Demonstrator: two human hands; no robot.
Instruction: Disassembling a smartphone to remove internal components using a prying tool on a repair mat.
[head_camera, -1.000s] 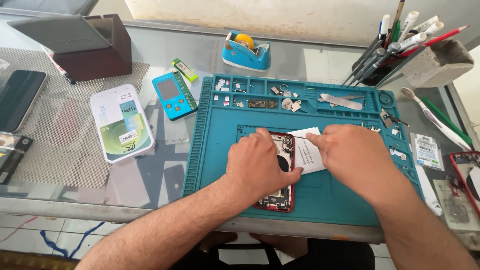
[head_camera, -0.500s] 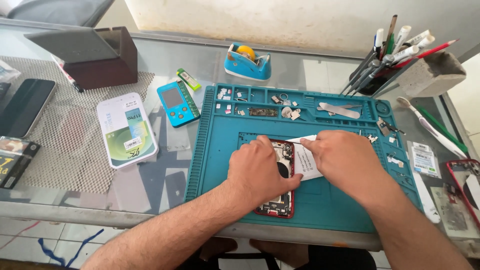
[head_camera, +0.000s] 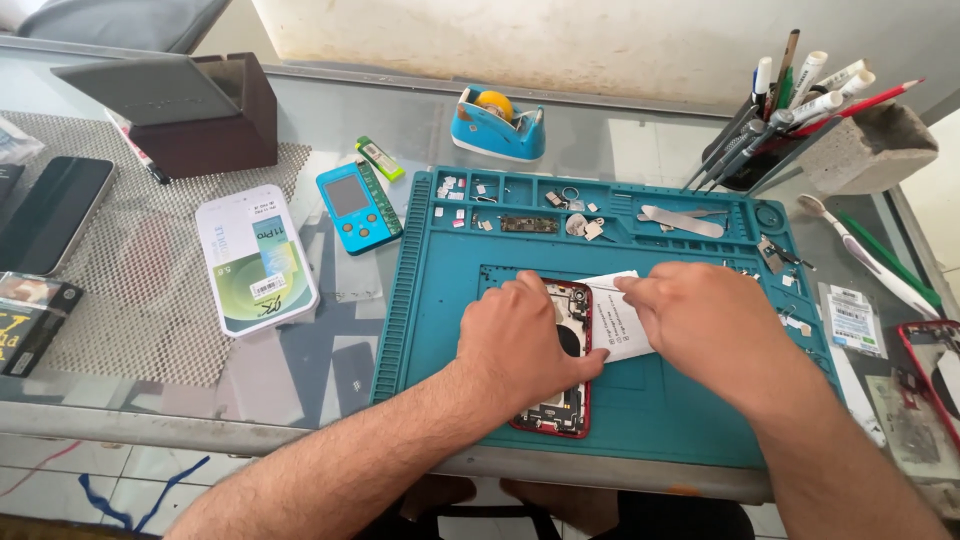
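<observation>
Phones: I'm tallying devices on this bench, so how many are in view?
3: the opened red phone under the left hand on the blue mat, a dark phone far left, a red phone frame at right. Others may be hidden.

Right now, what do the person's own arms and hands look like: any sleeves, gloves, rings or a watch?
Both forearms are bare up to the picture's lower edge, with no sleeve showing. The left hand and the right hand wear no gloves. No ring, watch or wristband shows on the parts in view. Both forearms are hairy. Fingernails are short where they show.
</observation>
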